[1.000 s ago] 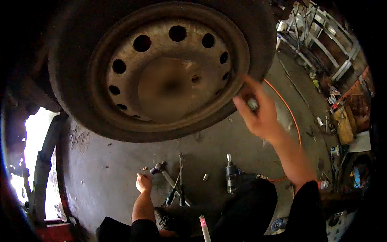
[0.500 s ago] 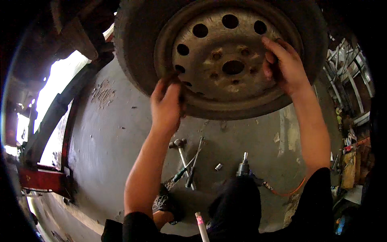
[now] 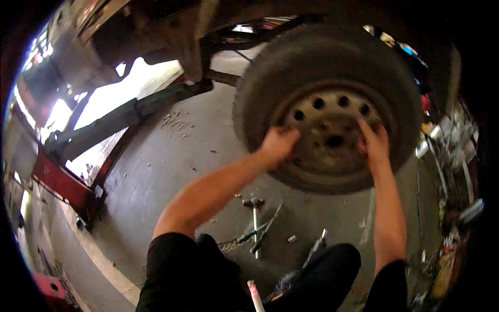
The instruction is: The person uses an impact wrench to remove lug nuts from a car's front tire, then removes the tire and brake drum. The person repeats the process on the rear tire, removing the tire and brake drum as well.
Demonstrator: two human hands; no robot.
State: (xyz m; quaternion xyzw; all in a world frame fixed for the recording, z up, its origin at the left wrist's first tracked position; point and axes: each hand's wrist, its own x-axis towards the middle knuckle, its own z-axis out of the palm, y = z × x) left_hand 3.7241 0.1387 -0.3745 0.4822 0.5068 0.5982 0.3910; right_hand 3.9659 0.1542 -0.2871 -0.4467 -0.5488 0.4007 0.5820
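A wheel with a dark tyre [image 3: 322, 57] and a worn steel rim [image 3: 332, 169] stands tilted in front of me under the vehicle. My left hand [image 3: 280, 145] is closed at the rim's left side, its fingertips hidden by blur and the rim holes. On the opposite side my right hand [image 3: 375, 144] has its fingers bent against the rim, next to the holes. Below the wheel, a hammer [image 3: 255, 218] lies on the floor, crossed by thin tools with dark handles [image 3: 262, 236]. A small metal socket [image 3: 292, 239] and an impact wrench [image 3: 316, 248] lie nearer my knee.
A red lift base [image 3: 65, 190] and its dark arm [image 3: 140, 112] occupy the left. Vehicle underbody [image 3: 156, 36] hangs overhead. Metal parts and clutter [image 3: 447, 156] line the right side. A white stick with a pink band [image 3: 254, 294] juts in at the bottom.
My view has swung, so the wheel appears lower, further right and smaller. Both hands remain at the rim; my left arm now reaches further across to the right.
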